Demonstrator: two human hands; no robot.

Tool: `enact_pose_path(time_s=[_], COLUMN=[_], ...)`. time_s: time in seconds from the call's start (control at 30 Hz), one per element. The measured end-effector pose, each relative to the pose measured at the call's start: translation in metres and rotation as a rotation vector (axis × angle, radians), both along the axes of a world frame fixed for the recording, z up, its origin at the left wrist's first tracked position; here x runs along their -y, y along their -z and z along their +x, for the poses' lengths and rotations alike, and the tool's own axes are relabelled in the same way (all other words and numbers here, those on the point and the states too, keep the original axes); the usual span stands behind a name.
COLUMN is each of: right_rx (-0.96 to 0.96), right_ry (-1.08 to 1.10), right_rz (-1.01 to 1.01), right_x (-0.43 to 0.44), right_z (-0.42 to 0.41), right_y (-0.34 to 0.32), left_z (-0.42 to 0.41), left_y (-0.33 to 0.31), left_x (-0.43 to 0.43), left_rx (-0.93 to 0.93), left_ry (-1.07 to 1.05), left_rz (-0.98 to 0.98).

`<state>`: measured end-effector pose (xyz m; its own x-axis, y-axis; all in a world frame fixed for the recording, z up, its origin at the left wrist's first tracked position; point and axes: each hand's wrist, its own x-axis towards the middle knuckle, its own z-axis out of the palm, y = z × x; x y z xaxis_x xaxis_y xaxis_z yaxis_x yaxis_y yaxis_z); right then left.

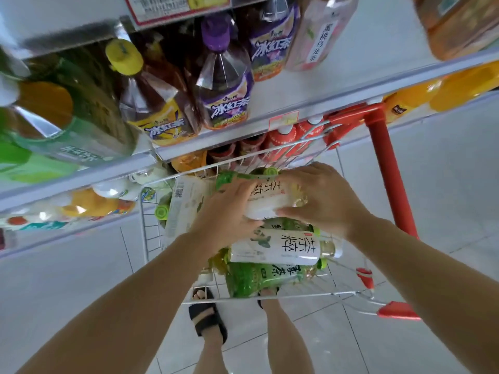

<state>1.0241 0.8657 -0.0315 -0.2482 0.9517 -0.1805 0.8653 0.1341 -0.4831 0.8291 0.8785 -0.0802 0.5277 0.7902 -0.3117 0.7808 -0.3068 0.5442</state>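
Left hand (229,209) and right hand (324,198) both grip one white-labelled tea bottle (270,201). It lies on its side between them, the fingers of each hand curled over an end and the label showing in the gap. The bottle hangs just above the middle of the trolley basket (151,238), over a second white-labelled bottle (275,248) and a green bottle (259,279) that lie near the basket's near edge.

It looks full, so it is probably fairly heavy for its size. The plastic wall is likely stiff enough to squeeze without denting, but the glossy label may be slippery. A wrap round the labelled barrel seems the safest hold. Being round, it may roll off the bottles beneath once set down, so it is best nestled into a gap between them.
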Motion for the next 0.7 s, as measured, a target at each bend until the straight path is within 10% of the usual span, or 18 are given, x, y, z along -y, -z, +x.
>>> enact_pose_path(time_s=[0.37, 0.7], right_rx=[-0.909, -0.881], right_ry=[1.868, 1.98], right_rz=[-0.673, -0.683], right_x=[0.106, 0.062], right_z=[-0.052, -0.094], right_y=[0.016, 0.064], left_z=[-0.028, -0.043], left_y=[-0.014, -0.009], left_x=[0.01, 0.03], left_rx=[0.171, 0.275], left_ry=[-0.387, -0.515], left_rz=[-0.25, -0.313])
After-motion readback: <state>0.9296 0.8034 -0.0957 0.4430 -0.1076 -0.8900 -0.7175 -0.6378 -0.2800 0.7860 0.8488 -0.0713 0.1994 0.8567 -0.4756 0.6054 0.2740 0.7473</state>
